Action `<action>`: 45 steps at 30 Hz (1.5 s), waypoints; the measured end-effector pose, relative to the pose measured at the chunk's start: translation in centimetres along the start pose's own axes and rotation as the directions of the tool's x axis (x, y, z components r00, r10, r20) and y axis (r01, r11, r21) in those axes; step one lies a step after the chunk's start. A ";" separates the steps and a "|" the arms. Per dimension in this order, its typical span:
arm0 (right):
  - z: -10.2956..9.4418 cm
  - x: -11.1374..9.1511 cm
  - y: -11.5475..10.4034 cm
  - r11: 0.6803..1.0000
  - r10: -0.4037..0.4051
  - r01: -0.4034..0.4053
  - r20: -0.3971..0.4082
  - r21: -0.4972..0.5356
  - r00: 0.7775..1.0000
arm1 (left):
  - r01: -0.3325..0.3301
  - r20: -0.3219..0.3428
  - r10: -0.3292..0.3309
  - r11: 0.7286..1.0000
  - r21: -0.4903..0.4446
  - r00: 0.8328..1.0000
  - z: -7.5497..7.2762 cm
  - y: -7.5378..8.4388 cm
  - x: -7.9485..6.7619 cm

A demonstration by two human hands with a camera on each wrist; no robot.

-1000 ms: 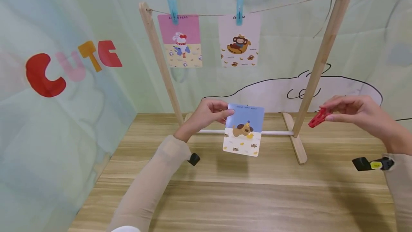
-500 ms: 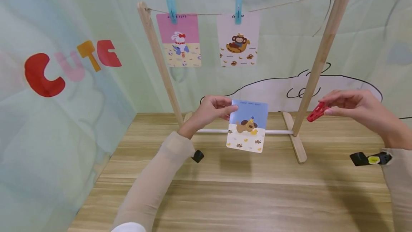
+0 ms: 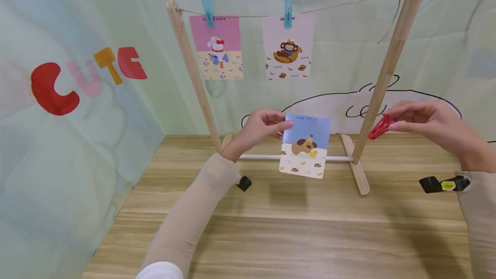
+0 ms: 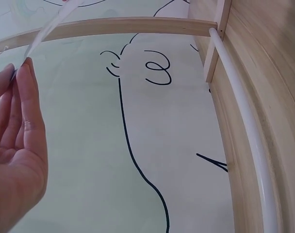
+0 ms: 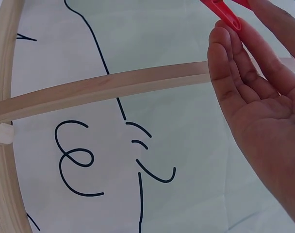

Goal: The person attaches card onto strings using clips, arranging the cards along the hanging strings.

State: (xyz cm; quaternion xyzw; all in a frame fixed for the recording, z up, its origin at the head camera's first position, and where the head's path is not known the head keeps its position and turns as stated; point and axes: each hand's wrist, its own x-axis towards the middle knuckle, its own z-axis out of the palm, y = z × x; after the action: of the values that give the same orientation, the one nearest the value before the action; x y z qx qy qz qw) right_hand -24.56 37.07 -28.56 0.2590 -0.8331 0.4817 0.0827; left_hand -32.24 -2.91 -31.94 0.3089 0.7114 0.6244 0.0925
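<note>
My left hand (image 3: 263, 130) pinches the upper left edge of a blue and white puppy card (image 3: 305, 145), held up over the table in front of the rack. In the left wrist view, that card (image 4: 50, 24) shows nearly edge-on between thumb and fingers. Beside the right post, my right hand (image 3: 430, 126) pinches a red clothespin (image 3: 380, 127) by its handle end. Only part of the red clothespin (image 5: 224, 12) shows in the right wrist view. Above, a pink bunny card (image 3: 218, 46) and a pale monkey card (image 3: 288, 48) hang from the twine (image 3: 348, 4) under blue clothespins (image 3: 288, 10).
The wooden rack has a left post (image 3: 193, 72), a right post (image 3: 391, 68) and a white rod (image 3: 337, 158) low between them. Its right foot (image 3: 358, 175) rests on the wooden table (image 3: 294, 236). A printed curtain (image 3: 248, 98) hangs behind.
My left hand has carried the puppy card up and to the right. My right hand has risen a little with the red clothespin. The hanging cards stay in place.
</note>
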 end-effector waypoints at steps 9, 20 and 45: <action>-0.3 0.5 -0.7 0.998 0.035 -0.036 -0.033 -0.042 0.999 | -0.020 -0.024 0.020 1.000 0.003 1.000 0.6 1.1 0.8; -0.8 0.9 -1.2 0.998 0.045 -0.047 -0.048 -0.045 0.998 | -0.029 -0.047 0.030 0.999 0.016 0.998 0.9 2.1 1.7; -1.9 2.5 -2.9 0.992 -0.033 0.036 -0.025 0.122 0.999 | -0.079 -0.091 0.080 0.997 0.017 0.993 1.4 4.0 3.3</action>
State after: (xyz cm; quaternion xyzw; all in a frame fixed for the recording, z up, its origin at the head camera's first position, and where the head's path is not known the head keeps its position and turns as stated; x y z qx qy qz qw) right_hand -25.42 36.57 -24.39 0.2726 -0.7963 0.5334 0.0844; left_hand -32.79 0.21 -27.66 0.3086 0.7061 0.6365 0.0329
